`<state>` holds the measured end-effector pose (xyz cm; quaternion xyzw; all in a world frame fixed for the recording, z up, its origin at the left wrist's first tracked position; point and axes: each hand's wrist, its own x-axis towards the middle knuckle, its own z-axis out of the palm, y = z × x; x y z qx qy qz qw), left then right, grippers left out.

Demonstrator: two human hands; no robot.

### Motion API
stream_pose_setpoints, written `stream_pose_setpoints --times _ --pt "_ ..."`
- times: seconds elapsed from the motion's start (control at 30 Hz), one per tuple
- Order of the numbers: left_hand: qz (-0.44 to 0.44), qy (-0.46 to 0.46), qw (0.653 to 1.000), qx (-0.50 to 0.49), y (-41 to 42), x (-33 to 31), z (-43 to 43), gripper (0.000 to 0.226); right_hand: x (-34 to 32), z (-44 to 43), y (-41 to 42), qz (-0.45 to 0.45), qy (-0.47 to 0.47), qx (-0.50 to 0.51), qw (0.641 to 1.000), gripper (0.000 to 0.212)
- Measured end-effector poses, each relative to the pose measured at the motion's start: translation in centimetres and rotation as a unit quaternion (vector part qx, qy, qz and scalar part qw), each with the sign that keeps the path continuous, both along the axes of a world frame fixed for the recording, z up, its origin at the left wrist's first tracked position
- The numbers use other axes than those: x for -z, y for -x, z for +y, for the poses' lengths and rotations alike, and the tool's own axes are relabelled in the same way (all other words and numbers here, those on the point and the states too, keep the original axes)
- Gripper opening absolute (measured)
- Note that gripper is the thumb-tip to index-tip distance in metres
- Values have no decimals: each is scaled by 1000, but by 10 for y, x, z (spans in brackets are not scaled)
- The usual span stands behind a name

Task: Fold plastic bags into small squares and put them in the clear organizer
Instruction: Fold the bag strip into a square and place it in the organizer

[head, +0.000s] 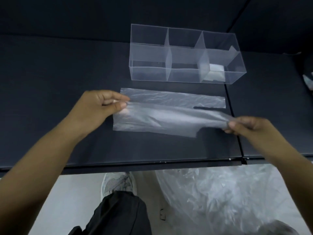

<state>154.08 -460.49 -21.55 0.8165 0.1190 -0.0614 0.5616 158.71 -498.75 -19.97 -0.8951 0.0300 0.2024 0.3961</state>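
Observation:
A translucent plastic bag (162, 114) lies lengthwise on the dark table (50, 99), its near half lifted and partly folded over. My left hand (100, 107) pinches the bag's left end between thumb and fingers. My right hand (245, 127) pinches the bag's right end, a handle strip, just above the table. Behind the bag stands the clear organizer (149, 72) with three compartments in a row. A small folded white bag (215, 72) sits in its right compartment; the other two show nothing inside.
A large heap of loose clear plastic bags (228, 197) lies on the floor below the table's front edge (152, 164). My shoe (118, 182) and dark trouser leg are beside it. A seam (235, 126) splits the table on the right.

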Motion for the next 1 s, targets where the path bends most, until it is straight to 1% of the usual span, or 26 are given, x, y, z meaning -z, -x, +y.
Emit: stream_pose_setpoints --times 0.03,0.1,0.2,0.27,0.33,0.4,0.43,0.5,0.53,0.57,0.6,0.63,0.67,0.7,0.77,0.83,0.9,0.93,0.97,1.0 --pt "12 -2 1000 -14 -10 4 2 9 4 2 -13 -10 -14 26 1000 14" --pt "23 -15 998 -49 -28 14 3 4 17 9 -36 -36 -11 80 996 17" --pt "20 -65 993 -95 -47 30 2 11 38 19 -62 -49 15 124 991 22" --pt "19 -137 985 -106 -53 39 0 17 48 23 -72 -56 29 146 987 25" --pt "25 -219 970 -107 -55 41 -3 20 54 24 -76 -71 55 163 983 31" --pt "16 -282 952 -117 -52 37 -9 22 57 25 -78 -83 74 172 979 31" --pt "-21 -319 939 -126 -49 34 -11 22 58 25 -78 -85 81 174 978 28" --pt "-161 -388 900 -116 -42 27 -20 16 59 27 -78 -85 89 173 977 23" --pt "-233 -401 882 -87 -36 22 -30 11 59 27 -78 -84 91 172 977 23" --pt "-282 -402 870 -42 -30 20 -42 6 60 27 -78 -84 94 171 977 23" --pt "-305 -398 865 5 -23 22 -57 9 60 27 -77 -84 96 171 977 23" --pt "-299 -391 869 51 -19 26 -70 18 60 28 -77 -85 95 170 977 23" --pt "-262 -383 881 96 -16 31 -82 27 60 28 -77 -86 93 169 977 21" --pt "-208 -376 893 133 -14 37 -90 34 59 28 -76 -86 92 169 978 20" --pt "-99 -376 908 156 -14 48 -91 47 57 29 -75 -83 94 170 977 17" --pt "-48 -407 899 153 -14 61 -84 56 55 30 -73 -71 93 170 979 13" --pt "-38 -442 882 156 -12 70 -79 64 50 33 -72 -57 99 172 978 13" --pt "-34 -458 873 165 -9 72 -78 66 46 36 -71 -59 122 175 975 17" --pt "-32 -471 865 171 -8 74 -78 68 42 42 -69 -77 168 178 966 24" --pt "-33 -483 858 170 -6 76 -77 69 38 53 -65 -115 231 179 949 31"
